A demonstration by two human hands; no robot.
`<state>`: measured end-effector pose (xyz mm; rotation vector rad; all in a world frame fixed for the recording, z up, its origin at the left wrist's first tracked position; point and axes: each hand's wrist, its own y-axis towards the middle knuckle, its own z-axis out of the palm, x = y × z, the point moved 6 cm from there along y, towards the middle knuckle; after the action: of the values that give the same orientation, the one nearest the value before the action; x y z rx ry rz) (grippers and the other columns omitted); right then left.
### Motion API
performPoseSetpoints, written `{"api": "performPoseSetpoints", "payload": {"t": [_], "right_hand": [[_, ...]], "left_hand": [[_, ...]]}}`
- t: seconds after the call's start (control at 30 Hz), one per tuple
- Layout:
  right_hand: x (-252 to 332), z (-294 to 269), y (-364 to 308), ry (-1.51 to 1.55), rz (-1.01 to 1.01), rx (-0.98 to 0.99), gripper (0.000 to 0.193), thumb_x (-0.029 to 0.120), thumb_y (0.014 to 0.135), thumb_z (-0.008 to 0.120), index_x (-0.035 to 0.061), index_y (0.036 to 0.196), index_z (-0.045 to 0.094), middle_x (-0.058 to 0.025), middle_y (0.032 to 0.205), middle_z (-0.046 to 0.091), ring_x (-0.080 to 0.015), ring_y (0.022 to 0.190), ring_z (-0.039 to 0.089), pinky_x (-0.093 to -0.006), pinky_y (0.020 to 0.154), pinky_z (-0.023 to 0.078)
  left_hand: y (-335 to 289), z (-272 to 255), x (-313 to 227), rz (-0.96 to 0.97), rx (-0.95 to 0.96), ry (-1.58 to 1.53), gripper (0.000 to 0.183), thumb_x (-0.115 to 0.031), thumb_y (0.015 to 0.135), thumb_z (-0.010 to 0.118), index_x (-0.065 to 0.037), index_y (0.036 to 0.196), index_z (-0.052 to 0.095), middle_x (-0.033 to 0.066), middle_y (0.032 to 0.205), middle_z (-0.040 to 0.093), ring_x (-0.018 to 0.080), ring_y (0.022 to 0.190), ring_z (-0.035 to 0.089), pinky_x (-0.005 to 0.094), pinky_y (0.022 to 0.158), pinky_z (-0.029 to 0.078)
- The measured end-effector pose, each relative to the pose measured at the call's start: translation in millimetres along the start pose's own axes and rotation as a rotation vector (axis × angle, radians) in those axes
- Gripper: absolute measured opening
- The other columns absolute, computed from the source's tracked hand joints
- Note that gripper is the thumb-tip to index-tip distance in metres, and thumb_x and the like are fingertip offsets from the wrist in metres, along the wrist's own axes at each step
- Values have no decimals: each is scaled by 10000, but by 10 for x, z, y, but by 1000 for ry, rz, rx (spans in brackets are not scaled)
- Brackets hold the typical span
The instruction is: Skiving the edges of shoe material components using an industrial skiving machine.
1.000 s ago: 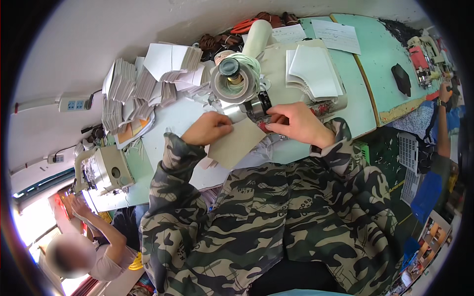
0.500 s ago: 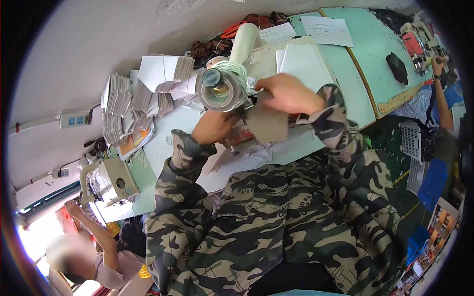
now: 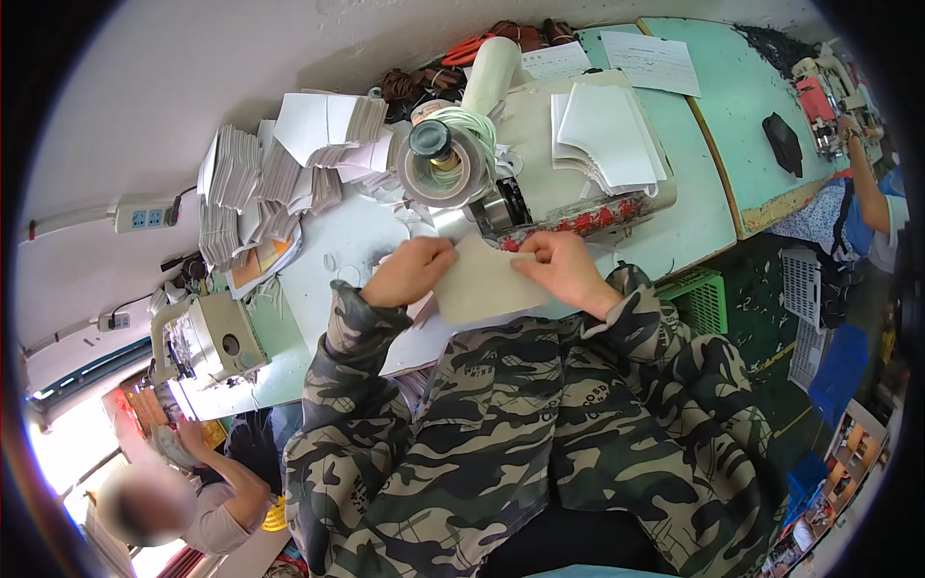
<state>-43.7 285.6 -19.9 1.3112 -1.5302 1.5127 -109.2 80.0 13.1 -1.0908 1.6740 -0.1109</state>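
Observation:
A flat beige piece of card or board (image 3: 487,291) with a curved notch in its upper edge hangs between my two hands, just in front of the machine. My left hand (image 3: 412,272) is closed on its left upper corner, thumb and fingers pinched. On the opposite upper corner my right hand (image 3: 572,274) pinches it the same way. Directly beyond stands a beige machine (image 3: 530,111) with worn red patches along its near side and a dark round part at its left end. A round bowl (image 3: 443,169) with pale cord and a dark-capped spool sits at the machine's left end.
Shaped white pieces (image 3: 607,135) lie stacked on the machine. More stacks of white pieces (image 3: 236,169) stand by the wall at left. A second machine (image 3: 212,337) is at the left, near a seated person. A green crate (image 3: 699,301) stands below the table's right edge.
My right hand has drawn back from the machine toward me, and my left hand has come out from beside the bowl. Both now hold the beige piece, which has moved nearer and left.

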Motion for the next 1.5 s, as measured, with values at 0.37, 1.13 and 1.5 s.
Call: {"api": "performPoseSetpoints", "payload": {"t": [0.37, 1.13, 1.5], "right_hand": [[56, -569, -212, 199, -98, 67, 227, 96, 883, 695, -54, 1049, 662, -39, 895, 702, -71, 764, 624, -264, 668, 509], [293, -69, -189, -8, -191, 214, 322, 204, 839, 757, -36, 1023, 644, -140, 936, 724, -209, 837, 720, -332, 689, 538], [358, -85, 127, -427, -254, 132, 261, 300, 795, 714, 57, 886, 683, -84, 767, 700, -349, 726, 659, -444, 680, 525]], "left_hand": [[349, -284, -326, 111, -70, 302, 299, -277, 942, 575, -5, 1005, 682, 147, 774, 661, 237, 754, 647, 372, 702, 495], [-422, -174, -47, 58, 118, 71, 188, -193, 898, 661, -5, 907, 647, 60, 722, 591, 137, 647, 536, 303, 613, 438], [312, -329, 58, -18, 164, 135, 253, -245, 915, 634, 3, 902, 681, 60, 788, 676, 139, 726, 585, 329, 701, 486]]}}
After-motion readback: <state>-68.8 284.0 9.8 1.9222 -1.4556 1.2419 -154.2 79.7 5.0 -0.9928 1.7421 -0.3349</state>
